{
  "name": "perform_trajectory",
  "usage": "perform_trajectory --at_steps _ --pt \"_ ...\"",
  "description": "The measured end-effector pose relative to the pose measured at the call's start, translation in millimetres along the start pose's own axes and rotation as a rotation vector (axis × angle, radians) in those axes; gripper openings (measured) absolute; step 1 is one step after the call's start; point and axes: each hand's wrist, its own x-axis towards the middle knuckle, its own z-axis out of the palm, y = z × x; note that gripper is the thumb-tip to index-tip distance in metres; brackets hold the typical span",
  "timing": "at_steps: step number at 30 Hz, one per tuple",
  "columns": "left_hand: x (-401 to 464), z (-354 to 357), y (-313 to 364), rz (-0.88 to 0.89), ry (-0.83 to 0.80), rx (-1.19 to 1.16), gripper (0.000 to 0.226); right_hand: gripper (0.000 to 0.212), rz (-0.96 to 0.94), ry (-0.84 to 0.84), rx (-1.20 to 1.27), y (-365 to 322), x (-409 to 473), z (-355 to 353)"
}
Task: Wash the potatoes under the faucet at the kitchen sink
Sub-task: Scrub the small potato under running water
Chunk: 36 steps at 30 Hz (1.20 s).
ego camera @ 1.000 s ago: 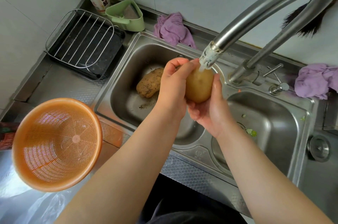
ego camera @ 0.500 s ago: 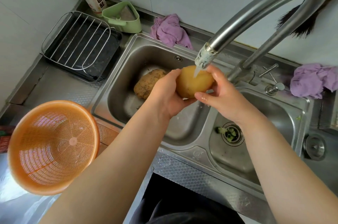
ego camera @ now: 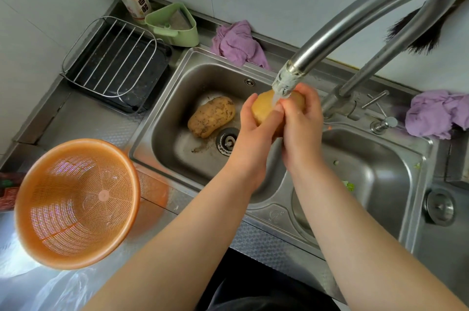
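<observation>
We cup a potato (ego camera: 264,110) in both closed hands, left hand (ego camera: 256,133) and right hand (ego camera: 302,123), under the faucet (ego camera: 355,29) stream so water rinses it.

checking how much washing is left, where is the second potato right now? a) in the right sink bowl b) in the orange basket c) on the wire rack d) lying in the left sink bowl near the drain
d: the dirty potato lies on the floor of the left sink bowl beside the drain, while both hands hold the other potato under the faucet.
</observation>
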Motion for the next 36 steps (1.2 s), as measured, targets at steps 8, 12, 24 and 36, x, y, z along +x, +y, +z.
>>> perform_trajectory --at_steps 8,12,24,36 --pt "21 -24 22 -0.091 0.361 0.188 0.020 0.017 0.063 -0.382 -0.242 13 -2 -14" --pt "26 -52 28 -0.120 0.370 0.464 0.033 0.075 -0.151 -0.670 -0.769 21 -15 -23" --pt "-2 -144 34 -0.080 0.229 1.201 0.025 0.091 -0.281 -1.017 -1.245 109 -82 14" --pt "34 -185 25 -0.002 0.307 1.137 0.038 0.097 -0.195 -1.048 -1.206 163 -90 23"
